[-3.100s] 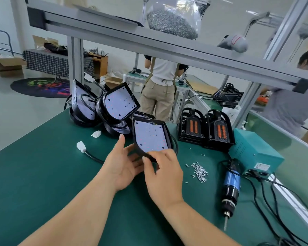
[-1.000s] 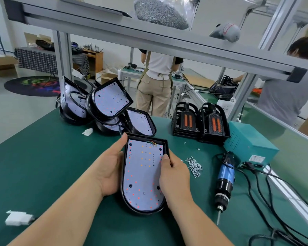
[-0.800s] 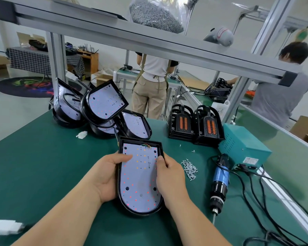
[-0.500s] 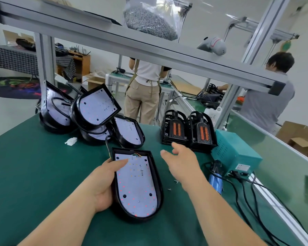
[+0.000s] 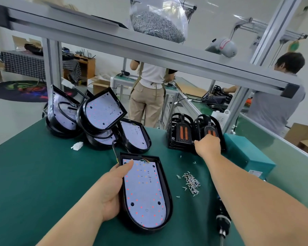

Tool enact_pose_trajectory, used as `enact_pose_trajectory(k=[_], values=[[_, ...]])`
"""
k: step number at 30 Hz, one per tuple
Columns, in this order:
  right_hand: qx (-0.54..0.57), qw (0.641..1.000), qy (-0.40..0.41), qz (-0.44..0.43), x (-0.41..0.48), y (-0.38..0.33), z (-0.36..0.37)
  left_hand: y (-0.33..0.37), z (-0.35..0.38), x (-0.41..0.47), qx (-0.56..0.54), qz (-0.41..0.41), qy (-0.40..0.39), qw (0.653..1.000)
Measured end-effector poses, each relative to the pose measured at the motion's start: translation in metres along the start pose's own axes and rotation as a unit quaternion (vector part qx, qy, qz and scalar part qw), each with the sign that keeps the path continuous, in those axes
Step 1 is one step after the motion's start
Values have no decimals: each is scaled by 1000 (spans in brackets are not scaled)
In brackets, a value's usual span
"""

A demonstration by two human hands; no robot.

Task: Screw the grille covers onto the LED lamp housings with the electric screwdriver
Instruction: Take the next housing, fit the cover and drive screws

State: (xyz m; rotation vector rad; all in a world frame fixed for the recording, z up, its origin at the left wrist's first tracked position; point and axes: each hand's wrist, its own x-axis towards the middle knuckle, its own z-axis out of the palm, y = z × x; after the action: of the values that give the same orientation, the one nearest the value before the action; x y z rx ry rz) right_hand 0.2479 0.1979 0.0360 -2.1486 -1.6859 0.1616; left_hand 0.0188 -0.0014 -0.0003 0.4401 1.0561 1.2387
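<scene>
A black LED lamp housing (image 5: 146, 192) lies flat on the green bench with its white LED board facing up. My left hand (image 5: 112, 189) grips its left edge, thumb resting on the board. Two stacks of black grille covers (image 5: 180, 134) with orange inserts stand at the back right. My right hand (image 5: 207, 145) is stretched out to the right stack, fingers curled onto the lower end of its front cover. The electric screwdriver (image 5: 222, 217) lies tip towards me at the lower right, partly hidden under my right forearm. Loose screws (image 5: 191, 181) lie in a small pile between housing and screwdriver.
Several more housings (image 5: 100, 118) are heaped at the back left, with a white connector (image 5: 77, 145) beside them. A teal power box (image 5: 247, 153) sits at the right. An aluminium rail (image 5: 114, 41) with a bag of screws (image 5: 158, 22) crosses overhead. Two people work behind.
My right hand has let go of the housing and reached out to the right grille stack. My left hand keeps the housing, now lying flat on the bench.
</scene>
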Motion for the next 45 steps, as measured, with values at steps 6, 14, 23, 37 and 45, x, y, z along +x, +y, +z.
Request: enact_pose_trajectory(k=[6, 14, 23, 37, 45], values=[[9, 1000, 19, 7, 4, 2, 3, 0, -3, 3, -3, -14, 11, 1000], [123, 986, 111, 19, 7, 7, -2, 1, -5, 6, 14, -13, 7, 1000], [636, 771, -32, -26, -48, 10, -31, 1, -12, 11, 1, -14, -23, 1000], [462, 810, -207, -296, -117, -27, -15, 1, -9, 14, 15, 1, -64, 998], [347, 862, -174, -324, -121, -40, 17, 0, -10, 14, -25, 10, -79, 996]])
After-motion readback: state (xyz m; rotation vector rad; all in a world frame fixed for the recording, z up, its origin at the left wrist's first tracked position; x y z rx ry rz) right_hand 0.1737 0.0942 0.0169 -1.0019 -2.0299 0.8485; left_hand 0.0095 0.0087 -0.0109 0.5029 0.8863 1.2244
